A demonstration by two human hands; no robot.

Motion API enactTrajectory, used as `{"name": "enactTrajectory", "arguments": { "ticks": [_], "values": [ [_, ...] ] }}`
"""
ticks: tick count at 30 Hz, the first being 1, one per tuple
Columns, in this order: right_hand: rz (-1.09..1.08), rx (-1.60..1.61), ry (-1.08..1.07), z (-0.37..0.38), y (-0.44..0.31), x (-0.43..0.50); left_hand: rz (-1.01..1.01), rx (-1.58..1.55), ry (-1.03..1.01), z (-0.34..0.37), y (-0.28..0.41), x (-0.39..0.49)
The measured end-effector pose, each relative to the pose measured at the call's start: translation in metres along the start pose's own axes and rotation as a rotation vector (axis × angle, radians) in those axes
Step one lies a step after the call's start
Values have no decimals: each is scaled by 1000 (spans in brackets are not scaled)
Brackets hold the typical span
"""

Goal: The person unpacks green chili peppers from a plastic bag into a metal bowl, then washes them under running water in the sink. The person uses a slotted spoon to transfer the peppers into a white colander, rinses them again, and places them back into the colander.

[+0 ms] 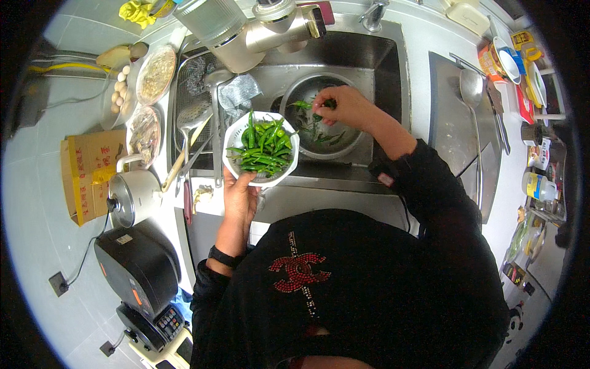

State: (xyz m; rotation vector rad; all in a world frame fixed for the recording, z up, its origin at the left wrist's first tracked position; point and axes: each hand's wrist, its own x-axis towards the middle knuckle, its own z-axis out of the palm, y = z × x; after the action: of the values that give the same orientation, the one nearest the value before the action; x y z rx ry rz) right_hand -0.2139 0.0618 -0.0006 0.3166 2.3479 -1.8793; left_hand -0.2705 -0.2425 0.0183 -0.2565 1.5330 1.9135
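Observation:
My left hand (239, 196) grips the near rim of a white octagonal bowl (293, 171), with the thumb over its edge. Many green chili peppers (262, 143) lie heaped in the bowl, which is at the sink's front left edge. Over a round metal basin (318, 154) in the sink, my right hand (343, 108) has its fingers closed around something dark green, probably chili peppers; the fingers partly hide it. More green peppers (327, 137) lie at the bottom of the basin.
Around the stainless sink (392, 87) stand a water-filter faucet (276, 32) and a dish rack with a slotted spoon (191, 115). A lidded pot (133, 196) and rice cooker (138, 267) line the left. At right, a wok spatula (471, 90) lies on a board (445, 110).

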Motion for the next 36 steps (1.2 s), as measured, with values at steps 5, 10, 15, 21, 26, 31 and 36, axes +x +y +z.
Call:
{"name": "enactTrajectory", "arguments": {
  "ticks": [5,10,15,21,26,31,36],
  "values": [
    [-422,-155,-87,47,-69,-10,-17,-5,-20,9,0,0],
    [-456,-149,-98,50,-76,2,-32,-50,-22,12,0,-4],
    [-83,175,-49,12,-26,16,-34,-63,-22,2,0,-5],
    [167,-686,-106,-4,62,37,37,-84,14,-12,16,-8],
    [137,-775,-136,29,111,25,68,-160,77,-21,26,-14],
    [148,-792,-109,40,127,28,43,-154,91,-24,25,-17],
    [174,-1022,92,63,146,46,47,-161,65,-21,22,-13]
  ]
}}
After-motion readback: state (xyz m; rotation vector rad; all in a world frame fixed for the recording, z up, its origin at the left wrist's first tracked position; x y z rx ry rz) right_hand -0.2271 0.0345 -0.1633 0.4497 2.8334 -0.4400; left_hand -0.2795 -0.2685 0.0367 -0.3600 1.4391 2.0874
